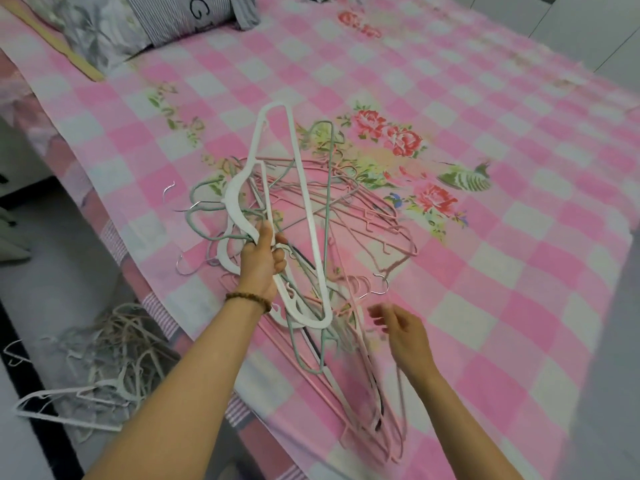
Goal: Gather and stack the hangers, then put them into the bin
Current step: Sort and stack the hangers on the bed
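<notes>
White hanger [304,209] in left hand [261,261]

Bright, even indoor light, soft and diffuse, source not in view; bedsheet [485,98] evenly lit, a bit washed out toward 1 o'clock. Shadows faint, no hard edges; floor [62,237] beside the bed at 9 o'clock reads dimmer. No strong glare, only small glints on a metal hook [381,284] near 5 o'clock. Right hand [401,327] at 5 o'clock smeared by motion blur, fingers unreadable. Left hand [261,258] and the white hanger [304,209] it grips fairly sharp. Overall soft, compression mush in the checks. Wide-angle bend: bed edges bow, worst at 7 and 2 o'clock. Pillow [104,26] at 11 o'clock and floor hangers [104,351] at 8 o'clock soft, detail lost
</notes>
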